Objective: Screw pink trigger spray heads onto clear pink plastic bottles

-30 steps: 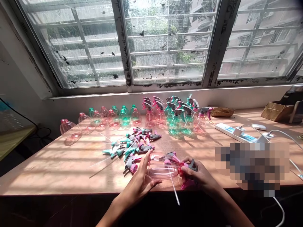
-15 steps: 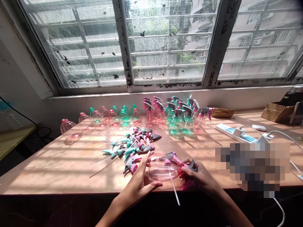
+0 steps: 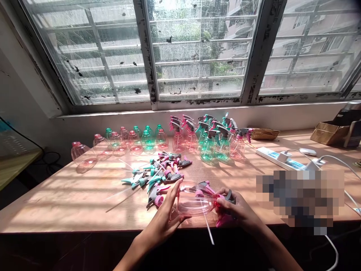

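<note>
A clear pink spray bottle [image 3: 194, 205] lies sideways between my hands above the table's front edge. My left hand [image 3: 163, 218] is closed round its base, thumb below and fingers along the far side. At the neck, my right hand [image 3: 235, 207] pinches with thumb and fingers. A grey and pink sprayer head [image 3: 230, 197] shows by the right fingers; whether they hold it too, I cannot tell. Behind the bottle is another pink sprayer head [image 3: 207, 184], partly seen through the plastic. A thin clear tube [image 3: 209, 231] sticks out below the bottle, past the table edge.
Loose pink and green sprayer heads [image 3: 162, 173] are heaped beyond my left hand. Open bottles [image 3: 135, 143] stand at the back left, and bottles with sprayers fitted [image 3: 210, 145] at the back centre. A power strip [image 3: 278, 158] with cables and a blurred patch [image 3: 301, 197] are at right.
My left thumb has drawn in against the underside of the bottle base. The bottle and my right hand have barely moved.
</note>
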`<action>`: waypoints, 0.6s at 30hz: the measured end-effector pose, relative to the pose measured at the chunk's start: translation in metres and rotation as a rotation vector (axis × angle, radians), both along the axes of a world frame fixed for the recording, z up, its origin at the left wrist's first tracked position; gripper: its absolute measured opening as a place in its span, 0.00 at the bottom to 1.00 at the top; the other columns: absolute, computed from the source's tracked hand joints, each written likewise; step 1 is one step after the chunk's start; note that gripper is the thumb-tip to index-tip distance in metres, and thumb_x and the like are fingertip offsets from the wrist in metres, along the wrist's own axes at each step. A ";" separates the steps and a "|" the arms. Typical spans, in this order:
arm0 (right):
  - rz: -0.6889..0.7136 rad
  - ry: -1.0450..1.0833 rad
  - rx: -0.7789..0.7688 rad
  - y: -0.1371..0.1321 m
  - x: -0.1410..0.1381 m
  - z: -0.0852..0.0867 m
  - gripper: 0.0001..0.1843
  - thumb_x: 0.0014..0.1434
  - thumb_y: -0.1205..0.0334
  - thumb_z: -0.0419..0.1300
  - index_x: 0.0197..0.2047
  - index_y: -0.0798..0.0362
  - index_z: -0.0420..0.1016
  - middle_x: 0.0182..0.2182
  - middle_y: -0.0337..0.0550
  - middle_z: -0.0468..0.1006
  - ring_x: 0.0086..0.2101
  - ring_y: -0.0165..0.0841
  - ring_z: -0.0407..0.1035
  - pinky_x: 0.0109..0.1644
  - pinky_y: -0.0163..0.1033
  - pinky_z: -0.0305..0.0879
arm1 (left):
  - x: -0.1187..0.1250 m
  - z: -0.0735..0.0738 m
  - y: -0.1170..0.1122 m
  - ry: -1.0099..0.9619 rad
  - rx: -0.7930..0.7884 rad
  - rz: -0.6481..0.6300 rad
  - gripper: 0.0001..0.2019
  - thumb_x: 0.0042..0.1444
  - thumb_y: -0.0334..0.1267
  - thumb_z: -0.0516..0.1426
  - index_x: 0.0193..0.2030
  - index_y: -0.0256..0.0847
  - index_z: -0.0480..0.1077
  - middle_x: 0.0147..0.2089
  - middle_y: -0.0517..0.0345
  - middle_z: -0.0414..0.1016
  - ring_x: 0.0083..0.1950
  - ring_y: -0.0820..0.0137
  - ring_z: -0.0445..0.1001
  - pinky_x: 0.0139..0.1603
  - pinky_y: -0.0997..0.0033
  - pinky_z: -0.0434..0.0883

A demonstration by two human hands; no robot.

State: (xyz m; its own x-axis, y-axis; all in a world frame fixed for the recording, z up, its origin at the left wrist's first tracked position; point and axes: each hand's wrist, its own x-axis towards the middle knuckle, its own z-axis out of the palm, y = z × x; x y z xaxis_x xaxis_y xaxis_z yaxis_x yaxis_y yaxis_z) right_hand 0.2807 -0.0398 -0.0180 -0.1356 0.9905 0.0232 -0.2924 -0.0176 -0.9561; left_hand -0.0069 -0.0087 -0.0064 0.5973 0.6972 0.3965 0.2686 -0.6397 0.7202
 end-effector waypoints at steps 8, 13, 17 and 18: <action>0.026 -0.106 0.029 0.000 0.002 -0.002 0.21 0.56 0.49 0.75 0.42 0.55 0.76 0.27 0.41 0.85 0.27 0.33 0.76 0.35 0.39 0.70 | 0.004 0.004 -0.002 -0.028 -0.056 0.008 0.51 0.63 0.46 0.66 0.80 0.55 0.33 0.82 0.47 0.36 0.81 0.46 0.41 0.77 0.44 0.53; 0.027 -0.085 0.023 0.002 0.003 -0.006 0.21 0.57 0.49 0.74 0.43 0.55 0.76 0.28 0.40 0.84 0.27 0.34 0.76 0.35 0.40 0.70 | 0.006 0.005 -0.003 -0.053 -0.063 0.053 0.51 0.61 0.46 0.67 0.79 0.57 0.37 0.82 0.48 0.42 0.80 0.45 0.45 0.76 0.42 0.54; 0.014 -0.082 0.046 0.002 0.002 -0.005 0.20 0.58 0.50 0.74 0.44 0.54 0.76 0.27 0.40 0.84 0.27 0.34 0.76 0.35 0.39 0.70 | 0.004 -0.002 0.000 -0.080 -0.126 0.101 0.52 0.58 0.44 0.69 0.79 0.56 0.40 0.80 0.47 0.48 0.78 0.44 0.52 0.76 0.41 0.56; 0.012 -0.079 0.056 0.001 0.002 -0.005 0.20 0.58 0.50 0.74 0.43 0.54 0.75 0.27 0.39 0.84 0.26 0.33 0.75 0.35 0.39 0.71 | 0.004 -0.003 0.001 -0.092 -0.140 0.106 0.51 0.58 0.44 0.69 0.79 0.56 0.41 0.80 0.47 0.49 0.77 0.43 0.54 0.75 0.42 0.57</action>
State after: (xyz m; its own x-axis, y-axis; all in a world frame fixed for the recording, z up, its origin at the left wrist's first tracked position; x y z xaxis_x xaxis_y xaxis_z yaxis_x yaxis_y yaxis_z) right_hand 0.2826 -0.0384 -0.0226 -0.1514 0.9862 0.0676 -0.2165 0.0337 -0.9757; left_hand -0.0033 -0.0079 -0.0097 0.4829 0.8067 0.3406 0.2580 -0.5028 0.8250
